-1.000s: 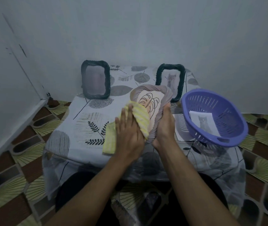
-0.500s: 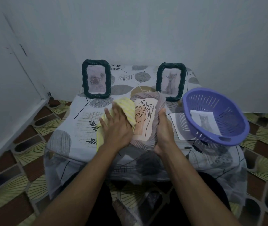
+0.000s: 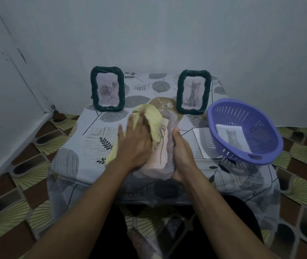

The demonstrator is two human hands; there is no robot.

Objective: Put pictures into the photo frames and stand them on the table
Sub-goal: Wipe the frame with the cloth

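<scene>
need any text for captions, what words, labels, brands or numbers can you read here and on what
No readable text anywhere.
Left dark frame: flower picture, no caption.
Right dark frame: cat picture, no caption.
Grey frame: leaf line drawing, no lettering.
Purple basket and its cat print: no label visible.

A person's two forearms (image 3: 85,204) are bare all the way to the left hand (image 3: 135,146) and the right hand (image 3: 183,156). The legs below them wear plain black trousers (image 3: 109,232).
</scene>
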